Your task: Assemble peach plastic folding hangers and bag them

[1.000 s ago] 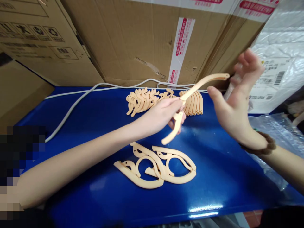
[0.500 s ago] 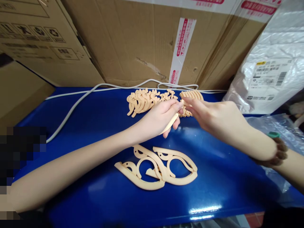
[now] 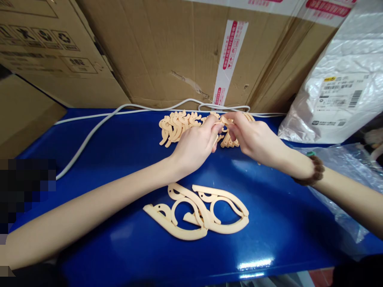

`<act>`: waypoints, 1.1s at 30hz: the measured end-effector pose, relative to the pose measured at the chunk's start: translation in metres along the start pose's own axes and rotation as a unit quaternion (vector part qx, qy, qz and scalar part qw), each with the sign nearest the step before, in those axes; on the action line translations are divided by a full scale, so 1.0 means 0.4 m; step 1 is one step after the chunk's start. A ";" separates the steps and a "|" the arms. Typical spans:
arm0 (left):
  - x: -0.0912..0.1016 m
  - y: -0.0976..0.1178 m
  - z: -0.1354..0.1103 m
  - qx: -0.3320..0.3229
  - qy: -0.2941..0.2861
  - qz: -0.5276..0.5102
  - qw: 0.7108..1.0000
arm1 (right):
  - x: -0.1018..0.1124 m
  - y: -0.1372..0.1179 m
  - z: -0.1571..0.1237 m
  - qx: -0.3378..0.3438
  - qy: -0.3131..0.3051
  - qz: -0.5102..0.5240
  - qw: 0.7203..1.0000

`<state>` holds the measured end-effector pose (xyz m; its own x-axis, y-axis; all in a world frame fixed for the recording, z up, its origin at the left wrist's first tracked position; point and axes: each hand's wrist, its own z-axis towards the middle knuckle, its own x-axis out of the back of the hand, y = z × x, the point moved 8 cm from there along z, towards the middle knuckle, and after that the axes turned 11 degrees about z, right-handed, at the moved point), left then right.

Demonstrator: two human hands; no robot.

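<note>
My left hand point(image 3: 196, 143) is closed around a beige plastic hanger piece, mostly hidden by the fingers. My right hand point(image 3: 255, 135) pinches a small beige hanger piece point(image 3: 226, 120) that meets the left fingertips; whether the two pieces are joined I cannot tell. Just behind my left hand lies a pile of curved hook pieces point(image 3: 175, 127). A row of hanger arm pieces point(image 3: 229, 140) sits behind and under my right hand, partly covered. Nearer to me, folded beige hangers point(image 3: 185, 233) overlap on the blue table point(image 3: 119, 247).
A white cable point(image 3: 89, 147) runs along the back of the table and curls down its left side. Large cardboard boxes point(image 3: 167, 52) stand behind. At the right are a white plastic parcel point(image 3: 332, 103) and a clear plastic bag point(image 3: 344, 207).
Both hands have come up slightly, and my right hand has swung its wrist left and lower, its fingertips now pinching at the left hand's. The left-hand piece shows less. The folded hangers have not moved.
</note>
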<state>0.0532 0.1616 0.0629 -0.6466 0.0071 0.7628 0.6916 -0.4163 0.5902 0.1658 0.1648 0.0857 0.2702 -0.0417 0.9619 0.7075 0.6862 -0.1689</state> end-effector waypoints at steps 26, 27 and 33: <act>0.118 -0.371 0.141 0.177 -0.074 0.097 0.977 | -0.049 0.249 0.074 -0.238 0.020 -0.071 0.968; 0.123 -0.373 0.143 0.166 -0.067 0.114 0.977 | -0.050 0.250 0.075 -0.238 0.024 -0.077 0.968; 0.137 -0.322 0.135 0.096 -0.016 0.259 0.961 | -0.048 0.238 0.085 -0.247 0.027 -0.112 0.962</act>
<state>-0.0540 0.2646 0.0429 -0.1914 -0.1264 0.9733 0.9667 -0.1957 0.1647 0.2057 0.2555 0.0586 0.0997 -0.1956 0.9756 0.9723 0.2275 -0.0538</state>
